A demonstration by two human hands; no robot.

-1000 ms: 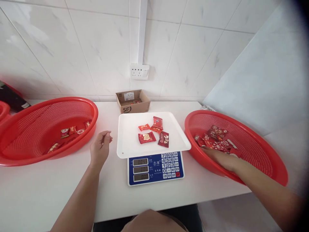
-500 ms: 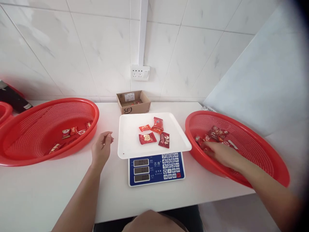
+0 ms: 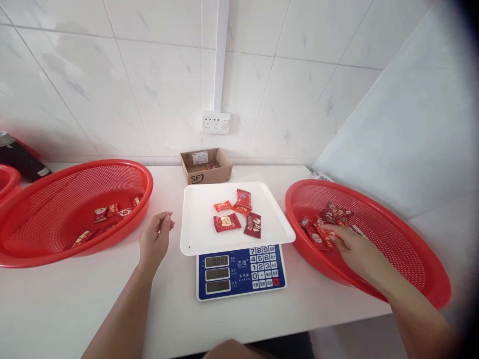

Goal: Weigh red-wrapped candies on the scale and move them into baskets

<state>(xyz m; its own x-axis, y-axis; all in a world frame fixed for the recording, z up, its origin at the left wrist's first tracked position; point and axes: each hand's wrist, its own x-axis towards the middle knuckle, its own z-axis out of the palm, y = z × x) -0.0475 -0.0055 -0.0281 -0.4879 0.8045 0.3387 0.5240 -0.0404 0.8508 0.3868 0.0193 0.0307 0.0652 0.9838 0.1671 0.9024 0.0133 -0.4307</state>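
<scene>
Five red sachets [image 3: 226, 222] on the white tray [image 3: 198, 234], right hand [image 3: 357, 252] down in the red basket [image 3: 411, 249]

At the desk's left end, a red mesh basket [image 3: 75, 199] holds a small scatter of wrapped sweets [image 3: 108, 212] on its floor. A third basket [image 3: 7, 179] shows only as a slice of rim at the edge of view, beside a black object [image 3: 22, 162]. The left hand [image 3: 154, 239] hangs just above the desk between the mesh basket and the tray, fingers loosely curled, with nothing visible in them.

At the desk's back edge, below a wall socket [image 3: 216, 122], an open SF cardboard box [image 3: 205, 168] holds a few red items, too small to make out. The tray sits on a blue-faced electronic scale [image 3: 241, 274] near the front edge; its readouts are too small to read with confidence. Two of the sachets on the tray touch; the others lie apart.

At the desk's right end, a loose heap of sachets [image 3: 335, 213] lies toward the near left of the basket's floor. The right fingertips [image 3: 329, 228] rest on it, but whether they have hold of one cannot be told. Pinching a single sachet by its edge would best avoid disturbing the heap.
</scene>
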